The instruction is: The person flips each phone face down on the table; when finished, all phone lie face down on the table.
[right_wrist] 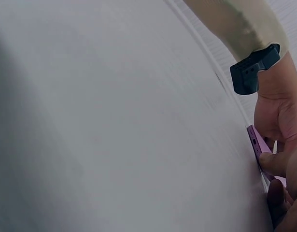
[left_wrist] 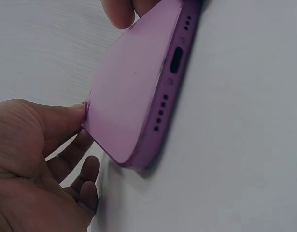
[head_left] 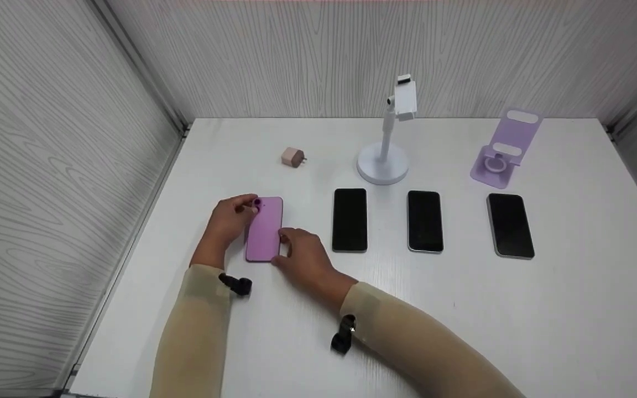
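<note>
Two hands on a slim purple phone lying back-up on the white surface point(head_left: 462, 309)

Left hand point(head_left: 229, 220) pinches the flat, glossy purple smartphone point(head_left: 264, 229) at its camera corner; right hand point(head_left: 303, 255) pinches its near right edge. Rigid, light, probably slippery and breakable: best held by the long side edges.

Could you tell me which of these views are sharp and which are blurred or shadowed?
Head view: evenly lit and sharp, the purple phone and both hands clear. Left wrist view: the phone's port edge is crisp, the left hand slightly soft, a thin shadow beneath. Right wrist view: mostly blurred, featureless table, darkening at left.
</note>
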Demonstrator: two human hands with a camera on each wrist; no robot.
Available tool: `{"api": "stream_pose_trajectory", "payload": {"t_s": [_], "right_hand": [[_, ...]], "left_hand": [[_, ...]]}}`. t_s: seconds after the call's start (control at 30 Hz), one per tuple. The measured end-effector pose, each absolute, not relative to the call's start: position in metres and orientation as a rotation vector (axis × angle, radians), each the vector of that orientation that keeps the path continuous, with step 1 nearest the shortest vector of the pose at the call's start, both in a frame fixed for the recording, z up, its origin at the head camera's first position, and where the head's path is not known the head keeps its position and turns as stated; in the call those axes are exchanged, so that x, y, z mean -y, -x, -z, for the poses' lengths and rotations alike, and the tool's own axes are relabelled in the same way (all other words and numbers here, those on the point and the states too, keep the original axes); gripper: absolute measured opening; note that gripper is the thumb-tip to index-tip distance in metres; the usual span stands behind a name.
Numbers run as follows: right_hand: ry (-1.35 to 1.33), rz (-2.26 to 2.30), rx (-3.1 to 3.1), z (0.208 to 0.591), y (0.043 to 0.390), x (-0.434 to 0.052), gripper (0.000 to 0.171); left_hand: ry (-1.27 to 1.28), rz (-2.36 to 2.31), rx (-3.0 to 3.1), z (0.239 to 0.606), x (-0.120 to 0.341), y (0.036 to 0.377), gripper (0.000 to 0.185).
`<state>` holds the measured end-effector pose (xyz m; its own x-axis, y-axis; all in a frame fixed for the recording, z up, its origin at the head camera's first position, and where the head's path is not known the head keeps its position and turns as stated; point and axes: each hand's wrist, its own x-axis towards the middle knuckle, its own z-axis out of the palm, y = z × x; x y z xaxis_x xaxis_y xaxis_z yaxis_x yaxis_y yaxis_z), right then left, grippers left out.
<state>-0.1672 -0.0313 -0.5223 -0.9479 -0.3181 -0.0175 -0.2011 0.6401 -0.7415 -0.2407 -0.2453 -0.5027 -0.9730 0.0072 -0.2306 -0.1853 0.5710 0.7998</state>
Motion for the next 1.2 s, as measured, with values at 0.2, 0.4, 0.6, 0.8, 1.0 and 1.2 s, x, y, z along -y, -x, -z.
{"api": "stream_pose_trajectory", "payload": {"t_s": [0.2,0.4,0.6,0.8,1.0,1.2], "right_hand": [[0.407,1.266,-2.662,0.523,0.168,0.030,0.059],[0.408,1.284,-2.656,0.523,0.169,0.030,0.058],[0.408,1.255,-2.683,0.523,0.170,0.030,0.056],[0.414,1.253,-2.700,0.523,0.169,0.030,0.056],[0.430,1.280,-2.696,0.523,0.169,0.030,0.057],[0.436,1.287,-2.671,0.522,0.168,0.027,0.056]], "left_hand": [[0.110,-1.302,-2.606,0.502,0.245,0.242,0.050],[0.065,-1.205,-2.644,0.503,0.244,0.244,0.055],[0.031,-1.134,-2.681,0.502,0.240,0.245,0.058],[0.017,-1.067,-2.723,0.503,0.237,0.245,0.059],[0.029,-1.039,-2.756,0.505,0.234,0.245,0.058],[0.057,-1.045,-2.747,0.507,0.236,0.243,0.058]]}}
